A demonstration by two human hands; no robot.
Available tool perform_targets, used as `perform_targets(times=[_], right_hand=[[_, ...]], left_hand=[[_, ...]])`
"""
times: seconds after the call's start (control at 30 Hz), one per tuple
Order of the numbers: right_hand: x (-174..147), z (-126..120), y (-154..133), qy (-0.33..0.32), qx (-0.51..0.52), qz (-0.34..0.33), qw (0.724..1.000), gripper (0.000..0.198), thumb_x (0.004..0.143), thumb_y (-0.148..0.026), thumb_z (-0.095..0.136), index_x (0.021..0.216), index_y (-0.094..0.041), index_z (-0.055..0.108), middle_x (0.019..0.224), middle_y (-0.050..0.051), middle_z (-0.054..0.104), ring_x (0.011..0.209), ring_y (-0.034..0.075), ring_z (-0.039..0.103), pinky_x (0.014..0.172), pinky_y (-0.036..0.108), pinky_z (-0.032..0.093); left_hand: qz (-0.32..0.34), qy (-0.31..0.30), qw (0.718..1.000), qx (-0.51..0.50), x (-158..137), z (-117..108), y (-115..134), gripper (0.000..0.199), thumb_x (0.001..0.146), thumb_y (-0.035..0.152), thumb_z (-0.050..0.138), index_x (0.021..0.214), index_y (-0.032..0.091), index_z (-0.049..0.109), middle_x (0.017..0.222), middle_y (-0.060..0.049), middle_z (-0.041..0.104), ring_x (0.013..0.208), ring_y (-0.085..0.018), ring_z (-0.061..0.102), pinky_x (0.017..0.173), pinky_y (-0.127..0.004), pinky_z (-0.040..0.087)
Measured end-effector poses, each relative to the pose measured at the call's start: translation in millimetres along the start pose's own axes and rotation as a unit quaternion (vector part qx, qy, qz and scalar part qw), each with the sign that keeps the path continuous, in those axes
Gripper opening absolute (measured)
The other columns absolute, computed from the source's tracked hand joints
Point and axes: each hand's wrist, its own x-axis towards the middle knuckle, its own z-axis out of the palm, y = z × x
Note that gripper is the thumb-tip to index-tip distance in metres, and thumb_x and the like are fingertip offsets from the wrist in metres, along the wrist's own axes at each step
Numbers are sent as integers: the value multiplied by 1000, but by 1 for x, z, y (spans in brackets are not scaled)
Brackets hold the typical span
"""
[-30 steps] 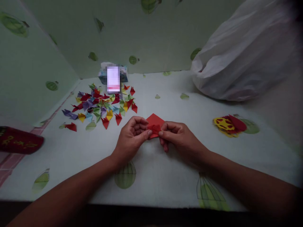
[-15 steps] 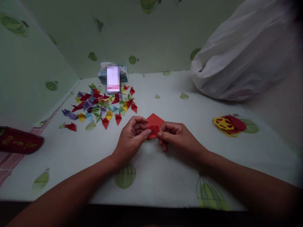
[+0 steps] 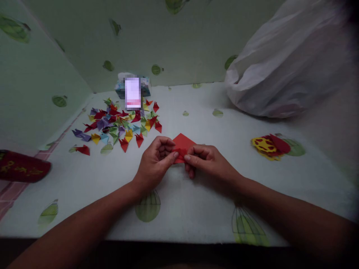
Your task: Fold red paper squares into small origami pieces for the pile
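Observation:
Between my hands, just above the tabletop, is a red sheet of origami paper (image 3: 182, 141), partly folded, with its pointed corner facing away from me. My left hand (image 3: 158, 158) pinches its left side, the thumb lying on the near folded part. On the right side, my right hand (image 3: 206, 158) grips the paper between thumb and forefinger, its thumb close to the left thumb. The fingers hide much of the near edge and its creases. Beyond my left hand lies a heap of small folded paper cranes (image 3: 122, 125) in red, purple, yellow, green and blue.
A lit phone (image 3: 132, 92), blurred out, leans before a tissue box (image 3: 146, 86). At the right back sits a large white plastic bag (image 3: 269, 82). Yellow and red cut-outs (image 3: 265, 145) lie at the right, and a dark red object with gold writing (image 3: 25, 167) at the left edge.
My right thumb has shifted slightly left, toward the left thumb, and the near folded part of the red paper looks more tucked under the fingers. The view has moved slightly.

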Motion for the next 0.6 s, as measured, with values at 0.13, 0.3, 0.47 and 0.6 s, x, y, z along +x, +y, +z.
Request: perform_targets(times=[0.13, 0.3, 0.47, 0.6], right_hand=[[0, -2, 4, 0, 26, -1, 1000, 34, 93, -47, 66, 76, -18, 63, 64, 0, 67, 57, 12, 61, 61, 26, 46], [1, -3, 4, -6, 38, 11, 999, 30, 91, -42, 69, 75, -18, 63, 56, -1, 66, 55, 12, 59, 61, 25, 45], [1, -2, -2, 7, -16, 6, 1000, 27, 90, -39, 68, 72, -18, 64, 55, -1, 64, 55, 12, 57, 59, 26, 43], [0, -1, -5, 19, -46, -4, 999, 26, 88, -36, 69, 70, -18, 64, 54, -1, 62, 54, 12, 55, 56, 25, 42]], left_hand=[[-15, -36, 999, -14, -1, 0, -2, 23, 80, 20, 74, 96, 20, 59, 86, 0, 62, 78, -12, 64, 70, -23, 57], [-19, -45, 999, -16, -1, -1, -3, 24, 79, 18, 75, 97, 19, 60, 89, -1, 64, 80, -12, 64, 72, -22, 58], [-26, -51, 998, -6, 0, -1, -2, 24, 80, 19, 75, 99, 19, 60, 85, -1, 64, 79, -13, 64, 70, -23, 57], [-16, -49, 999, -4, -1, -1, -2, 22, 81, 19, 74, 98, 19, 61, 85, -1, 64, 79, -13, 64, 70, -22, 57]])
